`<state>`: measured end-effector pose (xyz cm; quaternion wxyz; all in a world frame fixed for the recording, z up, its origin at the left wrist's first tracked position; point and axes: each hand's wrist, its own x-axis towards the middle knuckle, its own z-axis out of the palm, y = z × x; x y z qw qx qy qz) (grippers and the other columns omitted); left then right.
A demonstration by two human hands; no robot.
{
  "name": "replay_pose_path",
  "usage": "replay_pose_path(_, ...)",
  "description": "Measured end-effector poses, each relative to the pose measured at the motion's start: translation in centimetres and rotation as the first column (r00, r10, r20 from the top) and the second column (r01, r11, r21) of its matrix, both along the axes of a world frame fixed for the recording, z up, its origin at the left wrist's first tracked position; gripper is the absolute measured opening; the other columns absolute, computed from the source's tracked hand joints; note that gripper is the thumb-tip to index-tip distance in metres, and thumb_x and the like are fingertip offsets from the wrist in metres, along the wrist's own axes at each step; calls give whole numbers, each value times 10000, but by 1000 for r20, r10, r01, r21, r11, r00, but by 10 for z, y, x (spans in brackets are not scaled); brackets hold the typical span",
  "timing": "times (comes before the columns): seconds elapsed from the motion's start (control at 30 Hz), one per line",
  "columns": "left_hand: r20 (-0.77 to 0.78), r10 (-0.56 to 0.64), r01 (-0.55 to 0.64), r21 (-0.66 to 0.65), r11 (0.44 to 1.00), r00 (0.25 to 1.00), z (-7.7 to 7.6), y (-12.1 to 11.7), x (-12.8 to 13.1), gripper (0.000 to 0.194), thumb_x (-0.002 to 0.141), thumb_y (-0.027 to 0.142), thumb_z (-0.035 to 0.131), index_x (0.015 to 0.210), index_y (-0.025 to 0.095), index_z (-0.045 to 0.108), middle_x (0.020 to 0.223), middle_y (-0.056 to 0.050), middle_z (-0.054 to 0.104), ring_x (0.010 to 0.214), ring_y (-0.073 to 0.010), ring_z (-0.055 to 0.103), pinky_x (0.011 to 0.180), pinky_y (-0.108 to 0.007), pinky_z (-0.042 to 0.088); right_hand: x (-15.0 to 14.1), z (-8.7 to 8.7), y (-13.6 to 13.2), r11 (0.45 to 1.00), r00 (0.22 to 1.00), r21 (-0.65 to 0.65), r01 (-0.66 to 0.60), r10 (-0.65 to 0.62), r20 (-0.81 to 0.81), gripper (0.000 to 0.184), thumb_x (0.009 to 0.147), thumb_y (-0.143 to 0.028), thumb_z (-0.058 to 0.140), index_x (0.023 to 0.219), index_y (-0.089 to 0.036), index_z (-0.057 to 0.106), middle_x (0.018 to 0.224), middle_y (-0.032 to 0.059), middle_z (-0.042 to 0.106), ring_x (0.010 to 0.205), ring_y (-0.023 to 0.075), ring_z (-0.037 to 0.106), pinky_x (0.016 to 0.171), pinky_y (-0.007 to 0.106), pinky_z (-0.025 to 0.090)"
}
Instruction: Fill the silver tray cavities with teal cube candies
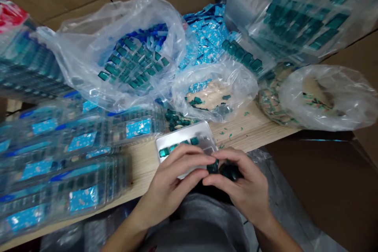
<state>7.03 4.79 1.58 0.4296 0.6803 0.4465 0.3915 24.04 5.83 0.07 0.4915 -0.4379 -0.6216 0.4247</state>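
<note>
My left hand [173, 179] and my right hand [243, 183] meet at the near edge of a wooden table [260, 130], fingertips pressed together. Between them I pinch small dark teal gems [213, 166]; more dark pieces sit in my right palm. Just behind my left fingers lies a clear plastic tray [184, 136] with a few teal gems in its slots. A small heap of loose teal gems [177, 120] lies beyond the tray.
Stacks of filled clear trays with blue cards [59, 165] cover the left. Open plastic bags [124, 55] of teal gems and blue cards stand behind. More bags [325, 94] lie right, and cardboard boxes [339, 189] surround the table.
</note>
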Motion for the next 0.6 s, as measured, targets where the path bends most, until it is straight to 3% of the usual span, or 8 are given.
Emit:
replay_pose_path(0.13, -46, -21, 21, -15, 1000, 999, 6, 5, -5, 126, 950, 183, 584, 1036, 247, 649, 1026, 7, 625, 970, -89, 620, 861, -152, 479, 3, 0, 0, 984, 990, 148, -97, 80, 114, 234, 895, -314, 669, 1107, -255, 591, 877, -11, 721, 685, 107, 662, 658, 194, 558)
replay_pose_path(0.3, -147, -33, 45, 80, 996, 989, 10, 7, -5, 76, 935, 135, 590, 947, 210, 599, 932, 9, 615, 891, -99, 596, 798, -185, 472, 6, 1, 2, 956, 953, 196, -217, 164, 253, 187, 950, -258, 592, 1130, -222, 558, 941, 14, 727, 840, 119, 686, 772, 185, 543)
replay_pose_path(0.37, -162, 13, 9, 135, 991, 987, 7, 8, -5, 88, 935, 117, 569, 933, 205, 574, 898, 9, 610, 854, -108, 585, 767, -208, 470, 4, 1, 4, 959, 956, 197, -205, 153, 250, 153, 942, -221, 606, 1092, -221, 577, 903, 2, 711, 797, 109, 671, 739, 176, 533)
replay_pose_path(0.43, -179, 137, -97, 215, 972, 974, 0, 13, -8, 94, 939, 113, 547, 926, 205, 559, 878, 4, 612, 833, -125, 585, 747, -243, 466, 4, -1, 5, 978, 971, 163, -134, 97, 217, 133, 914, -184, 640, 1032, -230, 600, 861, -17, 686, 725, 97, 642, 689, 173, 522)
replay_pose_path(0.5, -299, 319, -202, 363, 910, 899, -9, 23, -14, 78, 943, 139, 558, 907, 206, 577, 876, -12, 636, 833, -162, 583, 763, -309, 450, 7, -6, 8, 997, 985, 73, -10, -2, 172, 133, 869, -165, 683, 952, -245, 617, 790, -43, 654, 658, 90, 611, 641, 173, 506)
replay_pose_path(0.6, -549, 564, -199, 584, 787, 617, -23, 42, -27, 104, 924, 209, 614, 820, 203, 626, 983, -78, 685, 927, -260, 568, 814, -430, 404, 17, -14, 15, 986, 993, -141, 88, -76, 91, 135, 795, -181, 733, 834, -257, 629, 710, -65, 627, 613, 90, 587, 593, 175, 485)
